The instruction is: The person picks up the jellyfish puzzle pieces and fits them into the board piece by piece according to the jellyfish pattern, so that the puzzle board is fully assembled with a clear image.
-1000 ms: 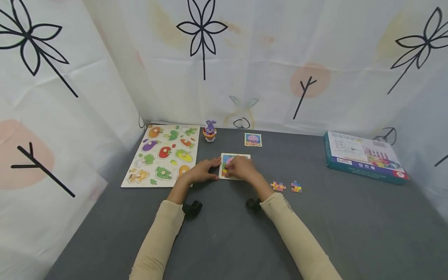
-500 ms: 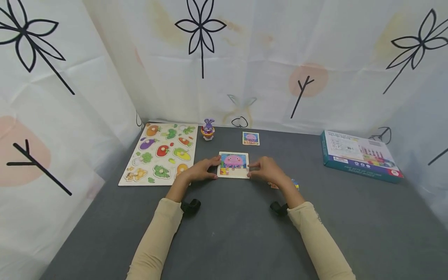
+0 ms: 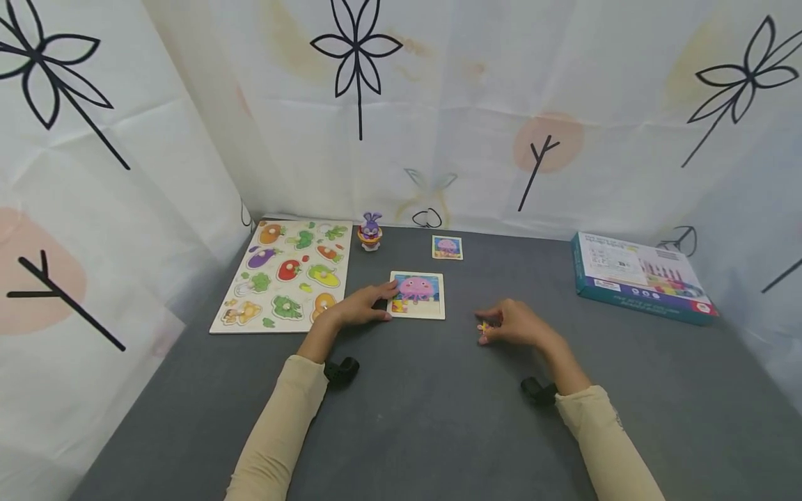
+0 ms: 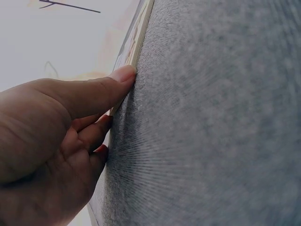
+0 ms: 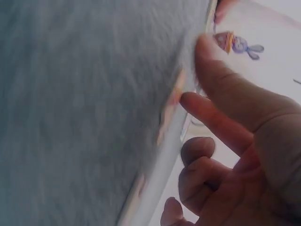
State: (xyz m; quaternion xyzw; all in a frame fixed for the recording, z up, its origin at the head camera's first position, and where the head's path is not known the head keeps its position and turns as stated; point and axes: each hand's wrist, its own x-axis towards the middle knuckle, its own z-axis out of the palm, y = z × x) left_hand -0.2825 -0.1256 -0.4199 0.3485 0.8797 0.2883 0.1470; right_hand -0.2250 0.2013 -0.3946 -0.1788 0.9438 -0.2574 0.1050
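Observation:
My left hand [image 3: 358,306] rests against the left edge of a small framed jigsaw board [image 3: 432,312] with a pink octopus picture. In the left wrist view its thumb [image 4: 123,74] touches the board's side, with the other fingers loosely bent beside it. To the right of the board, my right hand [image 3: 516,323] reaches down over a small colourful jigsaw piece [image 3: 484,328]. Thumb and forefinger stand apart around this jigsaw piece [image 5: 170,110] in the right wrist view. A second jigsaw piece [image 5: 134,200] lies further back there; the hand hides it in the head view.
Behind the board lies a small octopus picture card [image 3: 447,248]. A purple bunny figurine [image 3: 370,233] stands beside a large vegetable puzzle board [image 3: 294,278] at the left. At the right is a flat teal box [image 3: 642,278]. White patterned cloth [image 3: 464,111] surrounds the grey table [image 3: 401,410].
My right hand has left the octopus board and moved right to the loose jigsaw pieces. The octopus picture is uncovered now. My left hand has stayed at the board's left edge.

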